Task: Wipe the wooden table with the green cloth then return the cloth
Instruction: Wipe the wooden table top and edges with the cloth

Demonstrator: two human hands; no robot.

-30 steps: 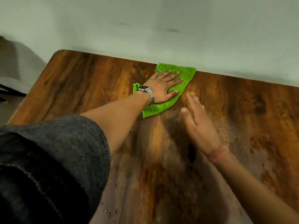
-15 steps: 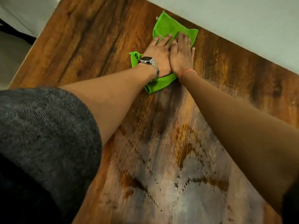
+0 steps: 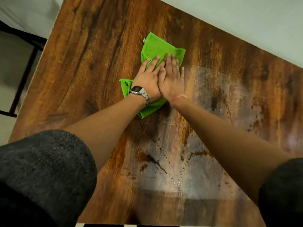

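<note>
- The scene is rather dim and warm, with soft indoor light.
- A pale glare lies on the wooden table [image 3: 91,66], on the near and right part, where wet streaks and small drops shine.
- The far left part of the table has no glare, and there the grain reads clearly.
- Dark soft shadows lie under both forearms and just below the green cloth [image 3: 159,48].
- The cloth is the brightest colour, almost too strong.
- The sleeve [image 3: 41,169] at the lower left is dark and blurred, being close to the lens.
- The table edges lean and bend, as with a wide lens.
- The whole picture is a little soft.
</note>
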